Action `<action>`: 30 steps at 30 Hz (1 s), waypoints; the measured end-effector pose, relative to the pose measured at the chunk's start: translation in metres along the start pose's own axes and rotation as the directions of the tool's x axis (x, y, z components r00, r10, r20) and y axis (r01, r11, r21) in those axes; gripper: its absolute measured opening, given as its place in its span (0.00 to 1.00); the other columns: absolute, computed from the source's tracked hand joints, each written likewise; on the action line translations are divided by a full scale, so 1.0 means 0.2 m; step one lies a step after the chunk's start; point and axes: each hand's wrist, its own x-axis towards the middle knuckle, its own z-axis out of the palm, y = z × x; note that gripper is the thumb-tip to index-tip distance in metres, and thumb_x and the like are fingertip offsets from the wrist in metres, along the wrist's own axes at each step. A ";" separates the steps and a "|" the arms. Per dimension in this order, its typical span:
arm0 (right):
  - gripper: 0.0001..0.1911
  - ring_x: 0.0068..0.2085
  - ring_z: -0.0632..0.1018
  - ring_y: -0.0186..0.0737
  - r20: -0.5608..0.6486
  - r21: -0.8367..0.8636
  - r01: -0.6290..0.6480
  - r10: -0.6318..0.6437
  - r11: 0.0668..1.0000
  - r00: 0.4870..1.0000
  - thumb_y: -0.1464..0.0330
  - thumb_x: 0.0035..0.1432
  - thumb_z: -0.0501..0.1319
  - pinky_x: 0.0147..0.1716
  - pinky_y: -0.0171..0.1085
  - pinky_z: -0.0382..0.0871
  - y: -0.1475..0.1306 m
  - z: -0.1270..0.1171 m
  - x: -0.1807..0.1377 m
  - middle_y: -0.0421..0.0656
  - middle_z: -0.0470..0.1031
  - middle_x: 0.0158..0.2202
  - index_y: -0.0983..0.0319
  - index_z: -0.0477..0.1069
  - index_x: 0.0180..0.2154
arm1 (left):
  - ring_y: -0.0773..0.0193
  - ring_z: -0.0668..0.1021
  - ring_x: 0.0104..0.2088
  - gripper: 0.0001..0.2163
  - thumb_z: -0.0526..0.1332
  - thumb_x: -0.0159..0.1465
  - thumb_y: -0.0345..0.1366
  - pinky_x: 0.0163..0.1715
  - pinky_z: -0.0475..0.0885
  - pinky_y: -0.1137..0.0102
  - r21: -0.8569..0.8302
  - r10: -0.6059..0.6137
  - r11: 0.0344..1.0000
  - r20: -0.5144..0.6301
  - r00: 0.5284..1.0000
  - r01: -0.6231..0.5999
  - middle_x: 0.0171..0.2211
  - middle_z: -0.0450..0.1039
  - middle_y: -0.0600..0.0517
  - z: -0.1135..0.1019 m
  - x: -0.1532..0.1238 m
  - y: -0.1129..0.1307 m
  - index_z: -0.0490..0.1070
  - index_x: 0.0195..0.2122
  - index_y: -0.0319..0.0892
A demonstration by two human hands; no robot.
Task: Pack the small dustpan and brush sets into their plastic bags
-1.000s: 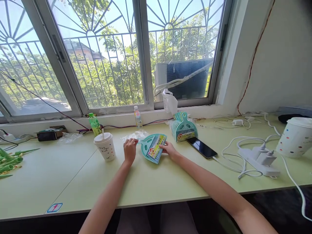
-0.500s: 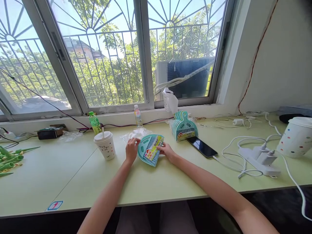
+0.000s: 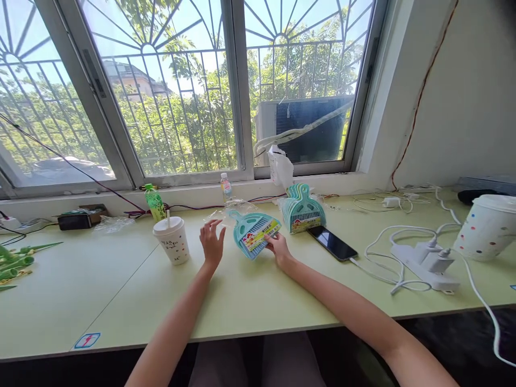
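Note:
My right hand (image 3: 278, 248) grips the right edge of a small teal dustpan and brush set (image 3: 255, 233), fingers over its yellow label. The set is tilted, its handle pointing to the upper left. Apart from it on the left, my left hand (image 3: 212, 242) is raised with the fingers spread and nothing in them. Crumpled clear plastic (image 3: 242, 204) lies behind the set. To the right, a row of matching dustpan sets (image 3: 305, 210) stands close together, partly in clear wrapping.
A lidded paper cup (image 3: 172, 240) with a straw stands left of my left hand. Behind are a green bottle (image 3: 155, 203) and a small clear bottle (image 3: 226, 188). Rightward lie a phone (image 3: 332, 243), a power strip (image 3: 425, 267) with cables and a large white cup (image 3: 488, 227).
My left hand has come off the dustpan set and moved slightly left, fingers opening. The set has turned in my right hand, and its handle now shows at the upper left.

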 end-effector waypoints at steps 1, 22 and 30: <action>0.16 0.35 0.80 0.39 0.002 0.008 0.014 -0.014 1.000 1.000 0.68 0.45 0.70 0.36 0.38 0.78 0.00 0.00 0.00 0.43 0.78 0.35 0.62 0.69 0.36 | 0.50 0.67 0.54 0.13 0.57 0.65 0.43 0.54 0.60 0.54 -0.020 -0.063 0.998 -0.050 0.997 0.062 0.52 0.68 0.44 0.00 0.00 -0.01 0.70 0.49 0.46; 0.16 0.40 0.81 0.45 0.049 -0.015 -0.025 0.026 1.000 0.998 0.70 0.44 0.71 0.43 0.45 0.79 0.02 0.03 -0.03 0.44 0.78 0.35 0.62 0.68 0.35 | 0.56 0.80 0.41 0.20 0.67 0.56 0.46 0.44 0.75 0.64 -0.433 -0.185 0.243 0.858 0.479 0.868 0.41 0.78 0.44 0.07 -0.06 0.06 0.70 0.44 0.39; 0.17 0.41 0.80 0.42 0.006 -0.005 -0.007 0.007 1.000 1.000 0.70 0.45 0.71 0.44 0.42 0.78 0.03 0.00 0.00 0.44 0.78 0.38 0.62 0.68 0.37 | 0.56 0.79 0.43 0.26 0.68 0.56 0.47 0.44 0.75 0.62 -0.286 -0.054 0.316 0.947 0.318 0.905 0.49 0.75 0.42 0.03 -0.10 0.11 0.67 0.52 0.40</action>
